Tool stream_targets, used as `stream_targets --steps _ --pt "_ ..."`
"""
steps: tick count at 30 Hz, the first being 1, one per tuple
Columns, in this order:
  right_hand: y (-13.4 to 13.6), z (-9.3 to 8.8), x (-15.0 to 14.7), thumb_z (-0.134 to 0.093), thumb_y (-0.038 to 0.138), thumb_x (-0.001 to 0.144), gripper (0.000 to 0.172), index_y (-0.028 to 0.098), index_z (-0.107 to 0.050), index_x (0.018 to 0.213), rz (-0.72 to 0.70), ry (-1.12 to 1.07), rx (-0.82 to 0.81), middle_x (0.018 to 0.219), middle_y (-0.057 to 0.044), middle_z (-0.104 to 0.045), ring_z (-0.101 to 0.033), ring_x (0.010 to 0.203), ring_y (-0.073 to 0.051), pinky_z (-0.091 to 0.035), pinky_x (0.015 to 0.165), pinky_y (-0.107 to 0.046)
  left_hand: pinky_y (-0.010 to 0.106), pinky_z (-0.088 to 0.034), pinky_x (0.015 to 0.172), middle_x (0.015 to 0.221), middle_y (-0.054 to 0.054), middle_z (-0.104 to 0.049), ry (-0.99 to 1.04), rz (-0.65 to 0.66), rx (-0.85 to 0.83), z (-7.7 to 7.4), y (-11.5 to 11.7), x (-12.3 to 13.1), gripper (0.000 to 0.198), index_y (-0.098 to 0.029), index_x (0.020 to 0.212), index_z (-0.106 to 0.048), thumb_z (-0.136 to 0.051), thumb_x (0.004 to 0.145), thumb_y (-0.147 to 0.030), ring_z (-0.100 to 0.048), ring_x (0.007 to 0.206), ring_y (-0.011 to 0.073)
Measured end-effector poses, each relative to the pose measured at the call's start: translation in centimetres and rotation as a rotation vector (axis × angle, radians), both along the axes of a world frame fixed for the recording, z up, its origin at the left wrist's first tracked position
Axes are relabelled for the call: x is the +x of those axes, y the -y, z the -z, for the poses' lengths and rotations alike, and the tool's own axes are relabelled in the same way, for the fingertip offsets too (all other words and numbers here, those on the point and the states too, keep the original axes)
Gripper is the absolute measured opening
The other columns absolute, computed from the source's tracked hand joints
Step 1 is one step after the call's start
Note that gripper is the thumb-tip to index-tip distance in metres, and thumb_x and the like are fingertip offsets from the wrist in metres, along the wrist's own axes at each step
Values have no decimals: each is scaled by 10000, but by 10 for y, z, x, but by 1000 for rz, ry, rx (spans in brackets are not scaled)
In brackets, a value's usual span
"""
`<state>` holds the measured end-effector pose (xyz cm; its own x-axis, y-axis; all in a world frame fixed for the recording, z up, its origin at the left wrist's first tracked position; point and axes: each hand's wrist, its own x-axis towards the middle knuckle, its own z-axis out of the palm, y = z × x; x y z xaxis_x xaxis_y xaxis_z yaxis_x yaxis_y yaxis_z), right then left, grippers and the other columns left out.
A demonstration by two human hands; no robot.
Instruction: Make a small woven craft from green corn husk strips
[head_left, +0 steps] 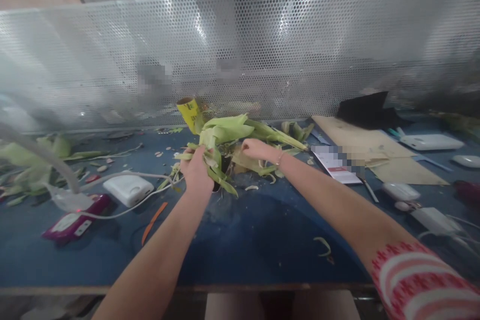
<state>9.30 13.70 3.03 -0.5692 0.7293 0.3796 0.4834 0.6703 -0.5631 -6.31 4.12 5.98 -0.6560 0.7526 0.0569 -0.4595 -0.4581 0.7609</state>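
My left hand [198,167] is closed around a bunch of pale green leaves [225,130] that resemble corn husk, near the middle of the blue table. Some leaf ends hang below its fingers. Just to the right, my right hand [260,151] is curled shut by a brownish, papery piece [242,160]. What its fingers pinch, if anything, is hidden. Behind the bunch, a long green stalk with leaves [277,136] points to the right. A yellow printed roll [188,112] stands tilted beyond my left hand.
A perforated metal screen [255,45] closes off the table's [255,240] back. On the left are leafy scraps [33,160], a white device [128,189], a purple power strip [75,220] and cables. A phone [333,165], cardboard [360,135] and chargers [435,220] lie to the right.
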Motion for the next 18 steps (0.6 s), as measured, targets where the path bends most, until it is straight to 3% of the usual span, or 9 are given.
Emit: stream_targets --steps 3,6,11,14,18 --pt "8 -30 15 -516 151 802 94 140 -589 744 162 -5 -139 518 35 -538 -479 476 -87 -373 533 -221 241 -538 591 547 -61 -582 11 59 -30 -2 1 2 264 -187 633 -412 -658 575 -113 -592 497 90" --pt "24 -58 28 -472 237 851 139 153 -583 840 231 -62 -164 517 45 -510 -455 465 -88 -358 520 -220 257 -534 538 540 -46 -586 -9 212 -100 0 2 3 263 -185 641 -435 -677 568 -114 -590 470 112" --pt "52 -94 46 -475 263 879 171 161 -565 775 207 -225 -136 527 44 -444 -408 479 -80 -330 532 -218 255 -517 507 516 -27 -586 -90 349 -121 6 6 11 233 -158 689 -522 -707 550 -138 -601 462 137" --pt "65 -104 54 -421 298 919 232 173 -571 794 188 -232 -72 525 48 -405 -374 472 -82 -309 532 -224 245 -491 481 507 -25 -581 -145 416 -108 11 10 17 253 -143 693 -544 -737 532 -170 -584 435 130" --pt "92 -98 62 -368 329 943 316 173 -580 770 172 -142 24 562 38 -411 -409 529 -99 -319 570 -240 221 -438 438 522 -4 -601 -275 515 -105 19 16 26 224 -134 664 -570 -744 542 -207 -541 401 104"
